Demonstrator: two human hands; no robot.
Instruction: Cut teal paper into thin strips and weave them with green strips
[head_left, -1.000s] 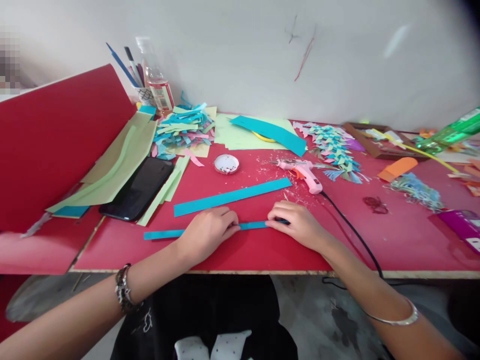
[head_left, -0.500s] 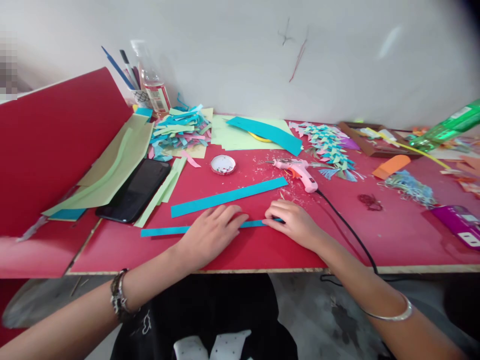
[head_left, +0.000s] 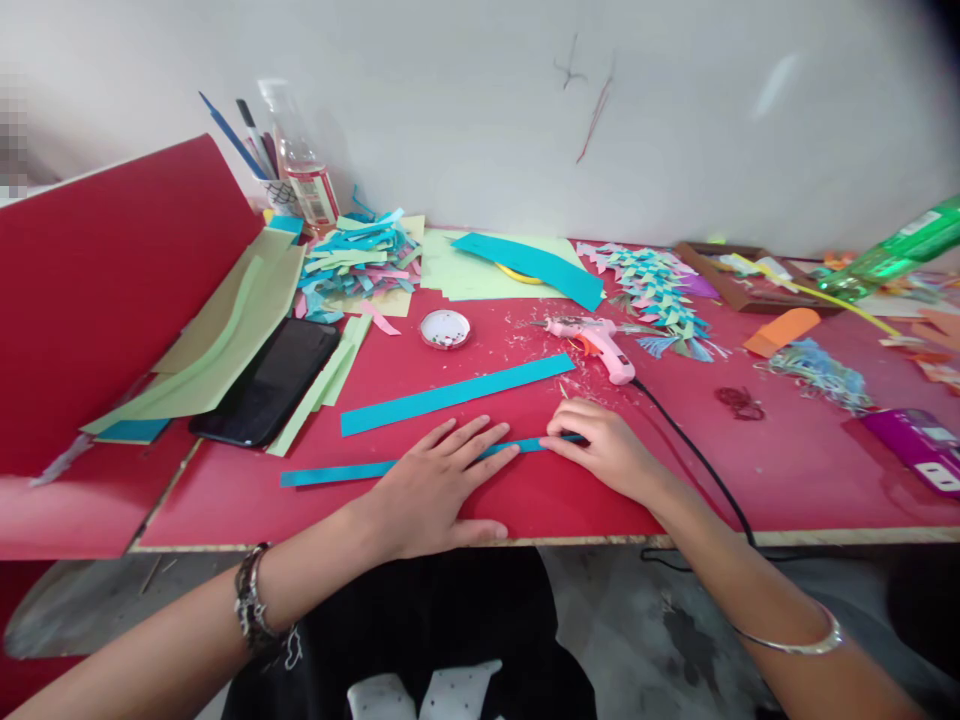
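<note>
A narrow blue paper strip (head_left: 337, 473) lies along the front of the red table. My left hand (head_left: 431, 485) rests flat across its middle, fingers spread and thumb out toward the table's edge. At the strip's right end, my right hand (head_left: 596, 445) pinches it between thumb and curled fingers, which partly hide that end. A wider blue paper strip (head_left: 457, 394) lies slantwise just beyond both hands, untouched. Past my right hand, a pink glue gun (head_left: 604, 345) is on its side with its black cord running to the front edge.
A white round lid (head_left: 445, 328), a black phone (head_left: 266, 380) and pale green strips (head_left: 322, 385) lie left of centre. Behind them are a heap of cut paper strips (head_left: 360, 255) and a clear bottle (head_left: 304, 165). A green bottle (head_left: 900, 250) leans in at right.
My left hand has flattened, spreading its fingers and sliding slightly right along the narrow strip. My right hand has shifted a little to the right, still pinching the strip's end.
</note>
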